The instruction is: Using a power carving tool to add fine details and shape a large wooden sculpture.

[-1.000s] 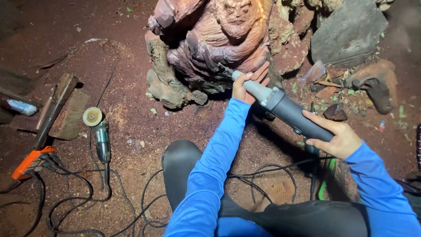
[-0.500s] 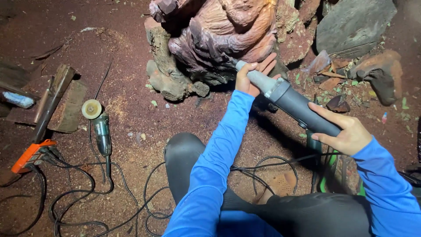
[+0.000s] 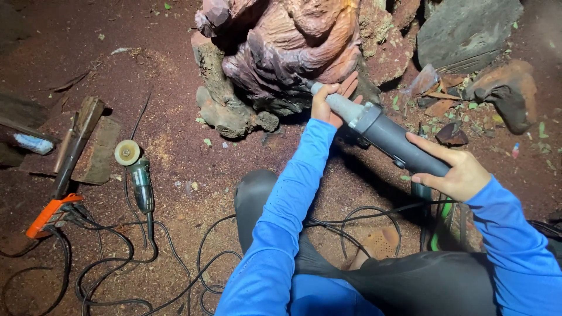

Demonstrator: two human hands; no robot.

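A large reddish-brown wood carving (image 3: 281,52) stands on the dirt ground ahead of me. Both hands hold a long grey power grinder (image 3: 380,131) whose tip points into the carving's lower right side. My left hand (image 3: 329,104) grips the narrow front neck of the tool, right against the carving. My right hand (image 3: 456,169) wraps the thick rear body. Both arms wear blue sleeves. My knee in dark trousers (image 3: 257,193) sits below the left arm.
A green angle grinder (image 3: 139,175) with a round disc lies on the ground at left. Black cables (image 3: 117,263) snake around it and an orange plug block (image 3: 50,213). Wooden planks (image 3: 82,140) lie far left. Rocks and wood chunks (image 3: 468,29) pile at upper right.
The view has shifted, so the carving sits higher in frame. The grinder's tip stays at the carving's lower right, and both hands keep the same grip.
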